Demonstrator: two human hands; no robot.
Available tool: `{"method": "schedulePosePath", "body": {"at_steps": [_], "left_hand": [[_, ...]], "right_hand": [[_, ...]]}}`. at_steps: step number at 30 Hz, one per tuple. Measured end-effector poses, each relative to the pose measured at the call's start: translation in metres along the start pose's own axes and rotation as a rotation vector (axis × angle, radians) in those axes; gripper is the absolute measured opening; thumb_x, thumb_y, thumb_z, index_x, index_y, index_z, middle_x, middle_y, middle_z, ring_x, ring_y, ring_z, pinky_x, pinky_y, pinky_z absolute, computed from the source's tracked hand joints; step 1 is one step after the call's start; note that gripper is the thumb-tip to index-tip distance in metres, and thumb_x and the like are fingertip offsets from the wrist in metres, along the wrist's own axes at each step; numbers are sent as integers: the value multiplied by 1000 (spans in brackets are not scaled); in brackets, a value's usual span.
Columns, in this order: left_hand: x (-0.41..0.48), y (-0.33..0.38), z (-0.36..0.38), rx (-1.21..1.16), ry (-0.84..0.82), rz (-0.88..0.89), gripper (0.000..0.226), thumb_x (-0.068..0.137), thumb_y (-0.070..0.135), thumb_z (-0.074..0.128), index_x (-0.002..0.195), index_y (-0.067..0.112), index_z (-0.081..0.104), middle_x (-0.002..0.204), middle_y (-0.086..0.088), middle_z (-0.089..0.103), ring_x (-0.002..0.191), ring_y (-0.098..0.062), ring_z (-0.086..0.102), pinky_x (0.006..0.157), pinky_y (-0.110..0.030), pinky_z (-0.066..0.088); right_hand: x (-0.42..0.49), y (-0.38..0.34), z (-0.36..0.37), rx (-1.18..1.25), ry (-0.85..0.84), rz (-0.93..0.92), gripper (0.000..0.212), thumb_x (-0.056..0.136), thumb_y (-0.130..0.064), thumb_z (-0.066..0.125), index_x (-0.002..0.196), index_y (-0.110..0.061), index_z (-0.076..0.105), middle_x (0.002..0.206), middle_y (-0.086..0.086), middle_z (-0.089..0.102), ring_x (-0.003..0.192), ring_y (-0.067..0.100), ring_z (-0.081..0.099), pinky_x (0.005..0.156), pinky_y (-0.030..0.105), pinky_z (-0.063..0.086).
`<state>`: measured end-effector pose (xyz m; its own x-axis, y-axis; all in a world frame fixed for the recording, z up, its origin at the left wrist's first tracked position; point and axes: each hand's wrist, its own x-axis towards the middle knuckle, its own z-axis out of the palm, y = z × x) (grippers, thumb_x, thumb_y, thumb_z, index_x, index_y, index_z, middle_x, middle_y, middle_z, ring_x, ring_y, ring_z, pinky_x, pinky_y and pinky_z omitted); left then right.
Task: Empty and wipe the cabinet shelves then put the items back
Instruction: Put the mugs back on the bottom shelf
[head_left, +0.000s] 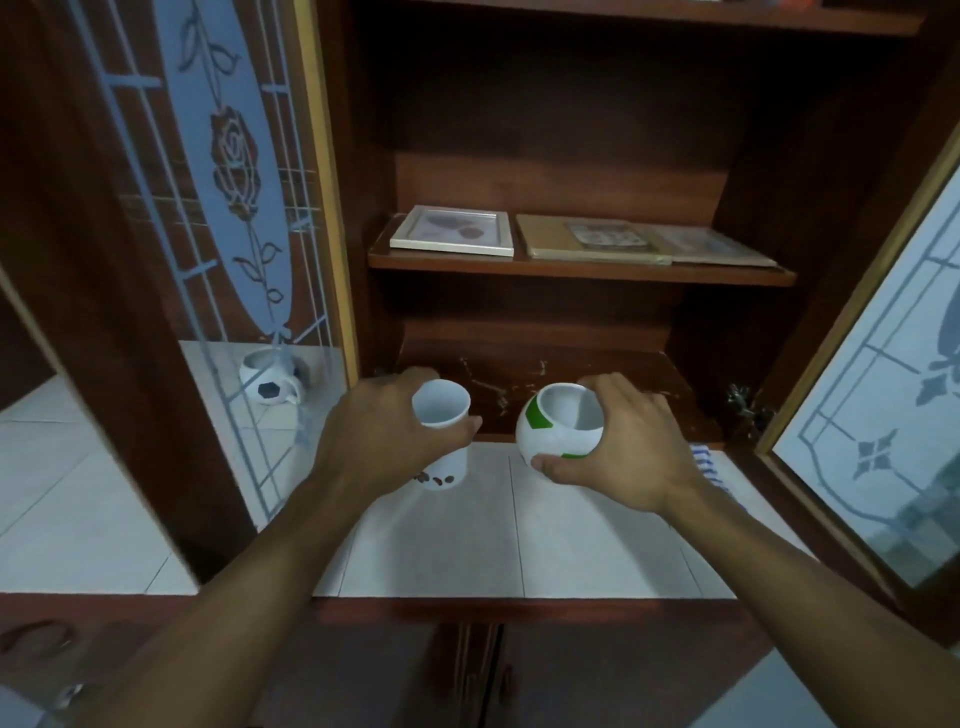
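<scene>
My left hand (379, 436) grips a tall white cup (441, 410) with small brown marks near its base, held at the front edge of the bottom cabinet shelf (613, 374). My right hand (628, 447) grips a round white mug with green patches (561, 428), beside the cup and just above the shelf's front edge. The shelf above (571, 270) holds a white picture frame (452, 231) and flat brown frames (623, 239) lying down.
A white tiled counter (519, 540) lies under my hands. The glass cabinet doors stand open at left (223, 208) and right (883, 415). A white mug with black patches (267, 382) shows through the left door. A blue striped cloth (709, 462) lies behind my right wrist.
</scene>
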<state>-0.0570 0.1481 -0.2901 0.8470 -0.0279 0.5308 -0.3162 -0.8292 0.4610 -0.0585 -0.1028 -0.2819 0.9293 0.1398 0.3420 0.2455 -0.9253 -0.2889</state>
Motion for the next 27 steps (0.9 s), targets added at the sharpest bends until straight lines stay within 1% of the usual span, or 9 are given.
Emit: {"method": "schedulePosePath", "body": {"at_steps": [4, 6, 10, 13, 16, 18, 21, 25, 27], "left_hand": [[20, -12, 18, -8, 13, -13, 54, 70, 66, 72, 105, 25, 67, 95, 8, 71, 82, -13, 65, 69, -34, 57], [30, -18, 26, -27, 29, -22, 52, 70, 66, 72, 103, 26, 67, 93, 10, 70, 80, -11, 65, 68, -32, 57], [47, -30, 39, -78, 4, -58, 59, 69, 69, 69, 110, 26, 66, 98, 10, 70, 85, -11, 65, 71, -35, 58], [59, -38, 50, -98, 21, -68, 65, 65, 76, 62, 108, 28, 67, 97, 12, 70, 84, -9, 66, 70, -35, 58], [74, -43, 60, -91, 53, -72, 67, 62, 80, 56, 106, 31, 68, 94, 14, 71, 83, -8, 66, 69, -32, 57], [85, -45, 69, -68, 54, -75, 67, 63, 80, 54, 107, 31, 67, 94, 14, 70, 82, -8, 66, 69, -31, 57], [104, -49, 81, -47, 47, -102, 66, 63, 80, 56, 107, 32, 67, 93, 14, 70, 82, -9, 66, 68, -34, 58], [126, -56, 97, -53, 42, -107, 63, 67, 75, 62, 110, 29, 67, 96, 13, 70, 85, -9, 66, 69, -36, 58], [135, -60, 105, -31, 39, -118, 60, 69, 72, 66, 111, 28, 66, 98, 11, 70, 87, -10, 66, 71, -36, 59]], "right_hand": [[21, 6, 11, 15, 34, 17, 79, 58, -75, 72, 116, -27, 50, 102, -15, 46, 88, 8, 42, 89, 32, 37], [32, 9, 16, 11, 41, 23, 77, 58, -74, 73, 115, -27, 50, 101, -15, 45, 86, 7, 41, 88, 31, 37], [52, 15, 24, 15, 49, 57, 76, 58, -72, 75, 113, -25, 50, 99, -13, 45, 85, 9, 42, 86, 32, 39], [66, 17, 32, 27, 38, 57, 69, 58, -70, 76, 102, -27, 45, 95, -12, 45, 83, 10, 41, 88, 35, 39], [81, 22, 41, 36, 25, 62, 67, 56, -68, 77, 92, -28, 37, 90, -12, 43, 80, 12, 39, 84, 33, 33], [93, 28, 46, 31, 9, 66, 66, 58, -70, 75, 93, -27, 39, 92, -10, 46, 80, 12, 40, 84, 33, 36], [112, 36, 55, 35, 10, 68, 66, 59, -71, 74, 95, -26, 41, 95, -9, 47, 83, 11, 40, 85, 35, 41], [138, 54, 75, 24, -21, 44, 68, 57, -77, 69, 96, -29, 41, 94, -10, 48, 84, 11, 47, 86, 36, 41], [151, 61, 85, 50, -48, 50, 70, 56, -79, 67, 100, -30, 44, 95, -12, 48, 86, 10, 48, 88, 36, 40]]}}
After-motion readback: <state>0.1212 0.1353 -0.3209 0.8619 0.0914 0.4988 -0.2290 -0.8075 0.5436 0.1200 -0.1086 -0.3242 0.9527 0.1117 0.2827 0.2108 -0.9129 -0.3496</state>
